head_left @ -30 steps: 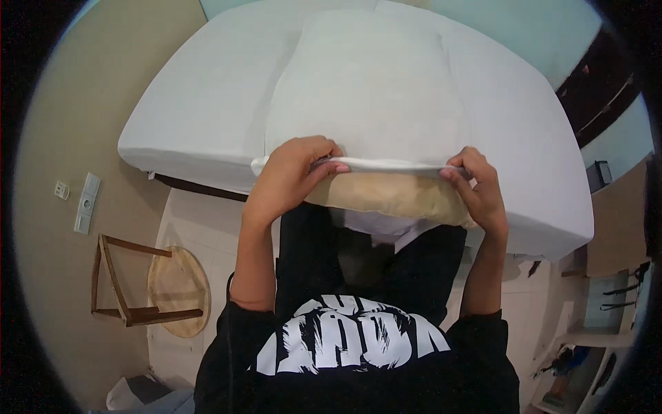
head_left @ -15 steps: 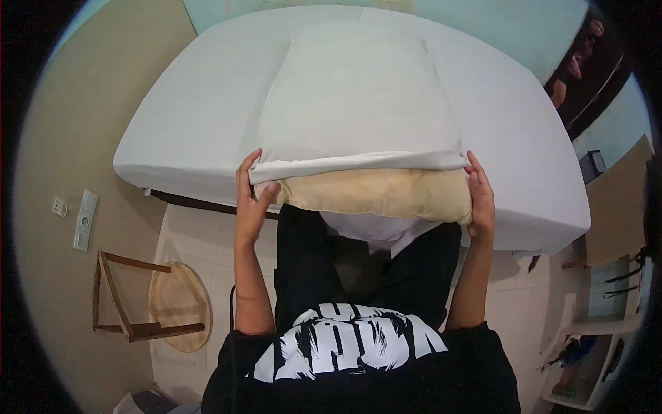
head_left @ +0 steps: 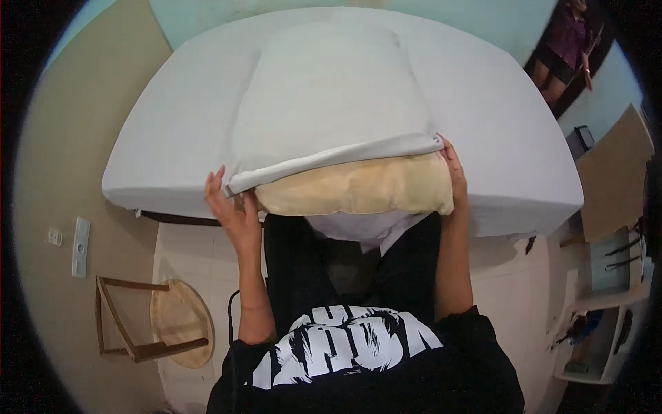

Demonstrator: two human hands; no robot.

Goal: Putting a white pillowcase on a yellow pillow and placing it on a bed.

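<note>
Flanking a likely soft, light pillow, best held by both near corners: left hand, fingers splayed; right hand, grip unclear.

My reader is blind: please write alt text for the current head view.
A left hand and right hand flank a yellowish pillow, partly inside a white pillowcase, at the edge of a white bed. A wooden stool lies tipped over at left; another person stands at upper right.

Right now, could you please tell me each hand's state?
Left hand: open, at the white pillowcase.
Right hand: against the yellowish pillow; grip unclear.
</note>
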